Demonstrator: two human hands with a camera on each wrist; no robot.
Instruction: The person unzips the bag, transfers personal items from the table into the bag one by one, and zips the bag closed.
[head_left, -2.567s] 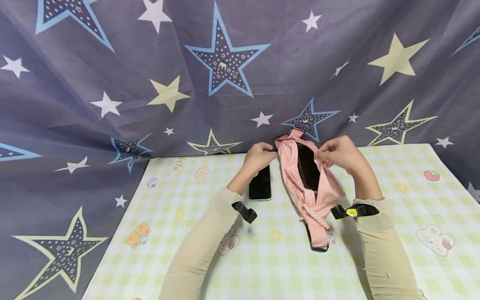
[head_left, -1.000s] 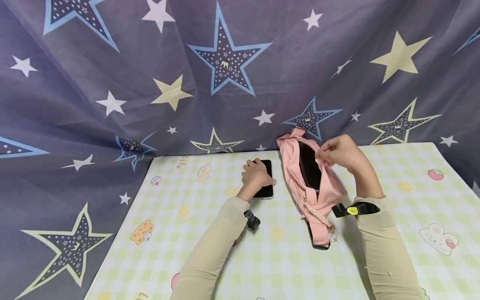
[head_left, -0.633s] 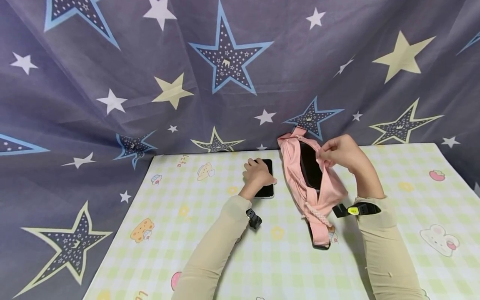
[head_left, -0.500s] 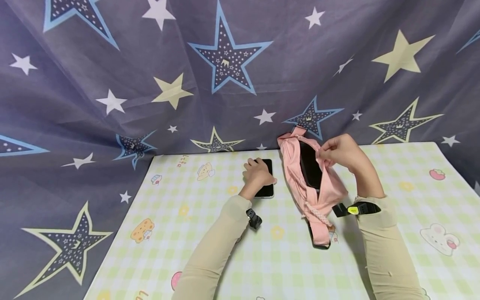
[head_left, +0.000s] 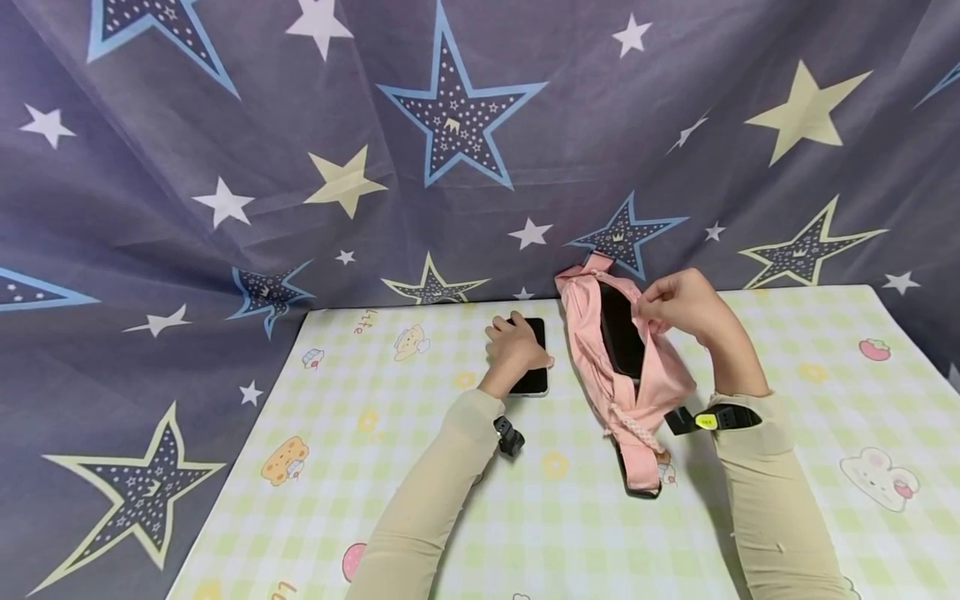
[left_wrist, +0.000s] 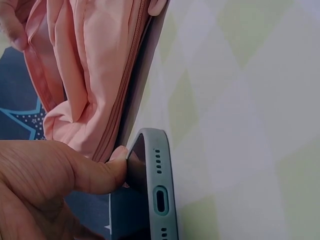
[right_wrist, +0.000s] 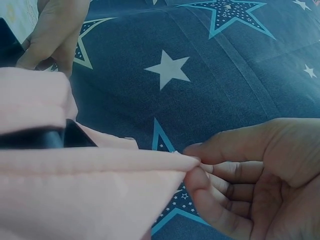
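A phone (head_left: 533, 384) with a black screen and a pale case (left_wrist: 167, 160) lies on the table, left of a pink waist bag (head_left: 663, 379). My left hand (head_left: 513, 348) grips the phone across its width; the left wrist view has the thumb (left_wrist: 97, 175) against one long edge, near the charging port. With thumb and index finger, my right hand (head_left: 684, 307) pinches the bag's opening edge (right_wrist: 165, 159) and draws it out to the right. Inside the gaping bag sits a dark, smooth item (head_left: 621, 333), partly hidden by the fabric.
A checked cloth (head_left: 555, 533) with cartoon prints covers the table. Behind it hangs a dark curtain (head_left: 570, 133) patterned with stars, close to the bag's far end. The bag's strap and buckle end (head_left: 642, 479) point toward the front.
My left hand has left the bag's left side, moved down and slightly left, and taken hold of the phone. The right hand keeps its pinch on the bag. Little differs over the last half second.
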